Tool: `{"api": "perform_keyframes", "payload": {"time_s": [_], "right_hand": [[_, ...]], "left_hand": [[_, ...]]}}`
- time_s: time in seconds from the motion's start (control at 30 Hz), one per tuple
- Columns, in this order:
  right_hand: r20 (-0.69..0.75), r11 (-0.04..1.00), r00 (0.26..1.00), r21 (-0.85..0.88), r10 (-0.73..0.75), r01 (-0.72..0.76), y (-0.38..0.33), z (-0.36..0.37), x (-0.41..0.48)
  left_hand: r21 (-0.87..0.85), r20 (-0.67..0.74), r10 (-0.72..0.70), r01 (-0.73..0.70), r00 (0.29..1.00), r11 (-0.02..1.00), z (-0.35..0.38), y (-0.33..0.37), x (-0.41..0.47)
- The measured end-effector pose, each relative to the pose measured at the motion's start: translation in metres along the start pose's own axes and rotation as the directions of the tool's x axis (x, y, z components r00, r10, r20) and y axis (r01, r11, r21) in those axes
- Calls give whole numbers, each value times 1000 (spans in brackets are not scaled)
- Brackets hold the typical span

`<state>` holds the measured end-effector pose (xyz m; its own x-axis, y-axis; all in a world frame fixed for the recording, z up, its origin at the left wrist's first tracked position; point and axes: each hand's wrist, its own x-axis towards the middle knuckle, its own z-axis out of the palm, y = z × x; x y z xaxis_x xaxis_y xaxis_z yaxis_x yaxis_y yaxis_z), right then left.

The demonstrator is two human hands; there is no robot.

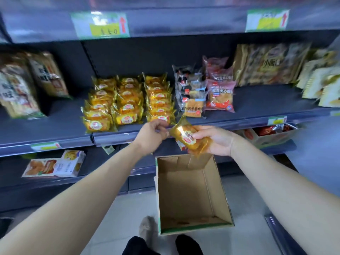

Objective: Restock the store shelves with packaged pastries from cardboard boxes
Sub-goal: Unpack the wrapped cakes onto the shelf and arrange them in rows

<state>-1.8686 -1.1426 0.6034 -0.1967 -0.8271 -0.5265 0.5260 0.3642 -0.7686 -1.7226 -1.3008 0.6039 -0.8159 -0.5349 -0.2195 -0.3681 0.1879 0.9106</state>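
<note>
My right hand [211, 139] has its grip clamped around a yellow pastry packet [187, 138], fingers curled over its right end. My left hand [154, 131] pinches the wrapper's left tip. Both forearms reach forward and meet just in front of the middle shelf [55, 142], above a nearly empty cardboard box [217, 181] on the floor. Three rows of matching packets [127, 102] stand just beyond. I judge this the placing step: next, the packet needs standing at a row's near end.

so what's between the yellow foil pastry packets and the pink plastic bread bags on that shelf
Head view: a row of black-and-clear plastic toast bags, close beside the yellow foil pastry packets and pink plastic bread bags.
</note>
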Motion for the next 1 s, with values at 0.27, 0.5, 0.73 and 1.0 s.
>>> {"api": "perform_keyframes", "payload": {"time_s": [0.27, 0.5, 0.73, 1.0], "right_hand": [[-57, 977, 984, 121, -170, 176, -31, 51, 52], [-163, 990, 980, 60, -116, 128, -33, 91, 108], [-505, 929, 834, -370, -222, 24, -36, 97, 146], [-450, 708, 801, -705, -395, -47, -32, 119, 164]], "left_hand": [[-210, 200, -182, 223, 963, 952, -46, 3, 9], [-256, 72, -205, 217, 976, 942, -92, -13, 39], [576, -59, -189, 188, 980, 796, -147, -35, 68], [714, -115, -9, 89, 993, 694, -137, -57, 84]]}}
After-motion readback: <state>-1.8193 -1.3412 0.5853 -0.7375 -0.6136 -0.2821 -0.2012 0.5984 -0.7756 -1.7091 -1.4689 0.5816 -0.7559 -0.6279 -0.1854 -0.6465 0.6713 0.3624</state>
